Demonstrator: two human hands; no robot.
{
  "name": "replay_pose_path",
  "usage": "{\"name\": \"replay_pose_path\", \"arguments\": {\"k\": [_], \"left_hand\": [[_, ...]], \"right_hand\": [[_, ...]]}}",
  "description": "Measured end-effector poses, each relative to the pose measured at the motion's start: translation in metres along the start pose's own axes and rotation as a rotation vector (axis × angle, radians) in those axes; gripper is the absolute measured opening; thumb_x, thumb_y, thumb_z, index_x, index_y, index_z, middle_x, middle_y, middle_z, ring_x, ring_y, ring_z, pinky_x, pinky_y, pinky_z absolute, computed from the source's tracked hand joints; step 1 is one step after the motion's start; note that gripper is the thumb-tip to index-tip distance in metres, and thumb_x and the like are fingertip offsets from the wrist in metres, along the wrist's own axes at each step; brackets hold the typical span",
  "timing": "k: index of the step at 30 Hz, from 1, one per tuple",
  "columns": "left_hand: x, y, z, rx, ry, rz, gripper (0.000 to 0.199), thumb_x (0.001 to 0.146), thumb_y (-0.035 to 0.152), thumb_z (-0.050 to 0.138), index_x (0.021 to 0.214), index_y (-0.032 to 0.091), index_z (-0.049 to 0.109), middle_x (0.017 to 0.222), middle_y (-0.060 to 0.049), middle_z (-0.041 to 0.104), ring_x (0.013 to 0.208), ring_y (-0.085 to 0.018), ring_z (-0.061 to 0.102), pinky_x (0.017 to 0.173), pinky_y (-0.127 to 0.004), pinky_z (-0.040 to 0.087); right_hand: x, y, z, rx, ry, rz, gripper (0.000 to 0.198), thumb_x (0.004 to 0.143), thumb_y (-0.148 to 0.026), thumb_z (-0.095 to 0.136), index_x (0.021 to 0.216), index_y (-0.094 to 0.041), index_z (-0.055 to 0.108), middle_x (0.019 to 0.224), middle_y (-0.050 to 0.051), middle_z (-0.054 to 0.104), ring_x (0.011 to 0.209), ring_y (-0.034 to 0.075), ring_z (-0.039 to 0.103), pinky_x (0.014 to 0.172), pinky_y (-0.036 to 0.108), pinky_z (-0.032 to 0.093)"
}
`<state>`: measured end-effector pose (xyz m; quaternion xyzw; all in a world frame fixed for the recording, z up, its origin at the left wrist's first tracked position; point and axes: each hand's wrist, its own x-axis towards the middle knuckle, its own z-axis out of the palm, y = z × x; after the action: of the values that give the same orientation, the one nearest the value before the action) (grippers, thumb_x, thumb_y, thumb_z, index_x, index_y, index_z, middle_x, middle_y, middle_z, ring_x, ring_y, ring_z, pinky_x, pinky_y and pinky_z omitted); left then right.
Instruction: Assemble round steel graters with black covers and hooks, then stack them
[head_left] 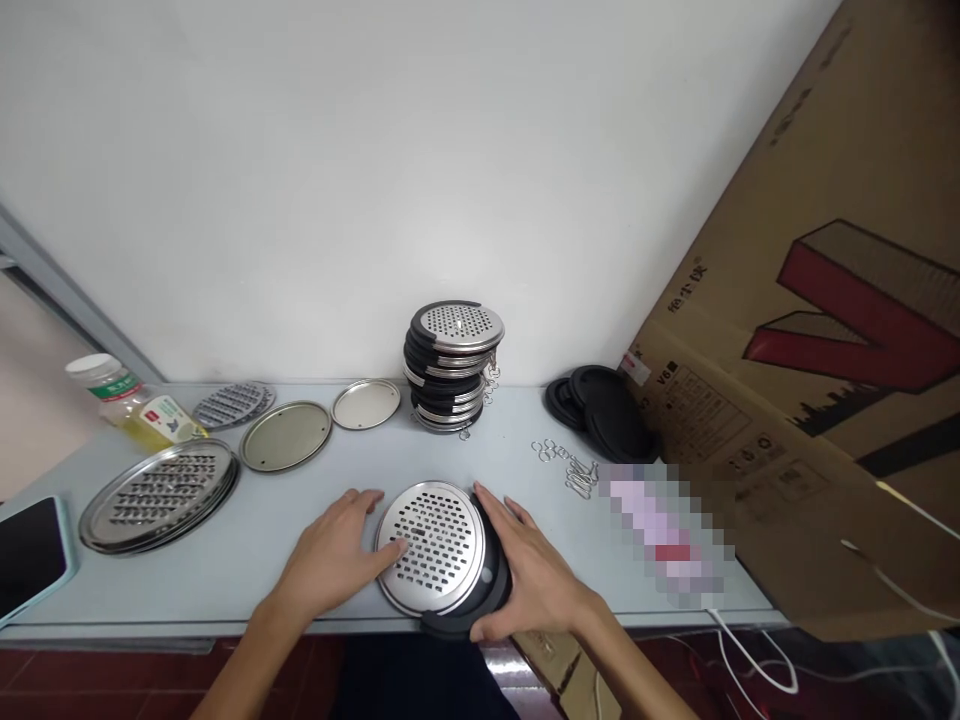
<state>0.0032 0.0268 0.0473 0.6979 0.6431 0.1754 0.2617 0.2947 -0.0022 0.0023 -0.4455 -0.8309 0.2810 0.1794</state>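
Note:
Near the table's front edge lies a round metal grater disc (433, 540) with rows of slots, set against a black crescent-shaped holder (491, 570) that shows along its right and front sides. My right hand (529, 565) spans the holder, its thumb at the front edge and its fingers along the far right side. The thumb of my left hand (337, 550) rests on the disc's left part. The other fingers of that hand are apart from the thumb, pointing away beside the disc's rim. What is under the disc is hidden.
A stack of graters with black holders (454, 365) stands by the wall. Left are slotted discs (161, 495), plain lids (286, 437), a jar (131, 405) and a phone (34, 555). Right are metal hooks (579, 475), black holders (611, 410), a blurred item (664, 535) and a large carton (810, 400).

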Motion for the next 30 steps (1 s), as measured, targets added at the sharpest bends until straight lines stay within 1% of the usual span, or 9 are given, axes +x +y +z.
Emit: {"name": "replay_pose_path", "arguments": {"k": [2,3,5,9,14,18,22,26,30], "left_hand": [[0.011,0.003,0.004,-0.123,-0.001,0.031,0.071,0.070,0.059,0.069,0.130,0.021,0.061,0.123,-0.012,0.066,0.110,-0.031,0.062,0.090,-0.036,0.046],[0.016,0.005,0.008,-0.177,-0.019,0.045,0.071,0.072,0.059,0.068,0.131,0.021,0.060,0.124,-0.012,0.066,0.110,-0.030,0.062,0.090,-0.035,0.046],[0.025,0.011,0.014,-0.220,-0.070,0.068,0.062,0.076,0.058,0.064,0.126,0.021,0.064,0.121,-0.010,0.069,0.106,-0.029,0.064,0.089,-0.035,0.047],[0.035,0.021,0.022,-0.142,-0.090,0.049,0.045,0.078,0.055,0.063,0.109,0.023,0.070,0.106,-0.008,0.074,0.097,-0.029,0.067,0.082,-0.034,0.047],[0.041,0.020,0.014,-0.059,-0.191,-0.006,0.043,0.072,0.054,0.067,0.101,0.022,0.069,0.095,-0.007,0.074,0.085,-0.027,0.067,0.069,-0.031,0.045],[0.042,0.025,0.010,0.013,-0.206,0.024,0.040,0.074,0.055,0.066,0.099,0.024,0.067,0.089,-0.005,0.072,0.081,-0.026,0.066,0.066,-0.030,0.042],[0.039,0.032,0.018,-0.052,-0.148,0.078,0.039,0.074,0.052,0.068,0.102,0.026,0.067,0.100,-0.004,0.073,0.089,-0.026,0.066,0.072,-0.031,0.045],[0.041,0.031,0.031,-0.160,-0.114,0.118,0.047,0.072,0.046,0.072,0.113,0.026,0.065,0.110,-0.004,0.072,0.102,-0.026,0.065,0.086,-0.033,0.048],[0.043,0.028,0.043,-0.336,-0.110,0.166,0.053,0.072,0.037,0.074,0.122,0.024,0.061,0.124,-0.007,0.067,0.116,-0.027,0.061,0.100,-0.036,0.046]], "right_hand": [[0.000,-0.001,0.000,-0.003,0.002,0.002,0.141,0.055,-0.050,0.082,0.157,-0.016,-0.010,0.164,0.019,0.010,0.149,0.035,0.018,0.122,0.054,0.007],[0.000,-0.001,0.000,-0.008,0.002,0.003,0.141,0.056,-0.050,0.081,0.157,-0.015,-0.010,0.163,0.019,0.010,0.149,0.035,0.018,0.122,0.054,0.007],[0.000,0.000,0.000,-0.019,0.000,0.003,0.140,0.056,-0.051,0.080,0.157,-0.014,-0.011,0.164,0.019,0.009,0.150,0.034,0.018,0.122,0.053,0.008],[0.000,0.003,0.003,-0.027,0.004,-0.001,0.141,0.055,-0.050,0.081,0.157,-0.015,-0.010,0.164,0.018,0.008,0.150,0.034,0.018,0.122,0.053,0.009],[0.001,0.002,0.002,-0.019,0.015,0.000,0.145,0.052,-0.054,0.082,0.156,-0.015,-0.011,0.163,0.020,0.013,0.148,0.036,0.022,0.122,0.054,0.007],[0.001,-0.001,0.002,-0.030,-0.001,0.002,0.152,0.047,-0.063,0.082,0.156,-0.013,-0.011,0.163,0.021,0.012,0.149,0.036,0.020,0.122,0.054,0.006],[0.000,-0.001,0.005,-0.062,-0.001,0.000,0.154,0.044,-0.060,0.084,0.156,-0.012,-0.011,0.163,0.021,0.010,0.150,0.036,0.016,0.122,0.054,0.006],[0.000,-0.001,0.006,-0.081,-0.005,0.011,0.155,0.044,-0.060,0.084,0.156,-0.010,-0.010,0.163,0.022,0.007,0.149,0.039,0.015,0.122,0.056,0.008],[0.000,-0.004,0.004,-0.073,-0.028,0.007,0.152,0.049,-0.063,0.082,0.156,-0.012,-0.011,0.163,0.021,0.005,0.150,0.039,0.012,0.122,0.057,0.008]]}}
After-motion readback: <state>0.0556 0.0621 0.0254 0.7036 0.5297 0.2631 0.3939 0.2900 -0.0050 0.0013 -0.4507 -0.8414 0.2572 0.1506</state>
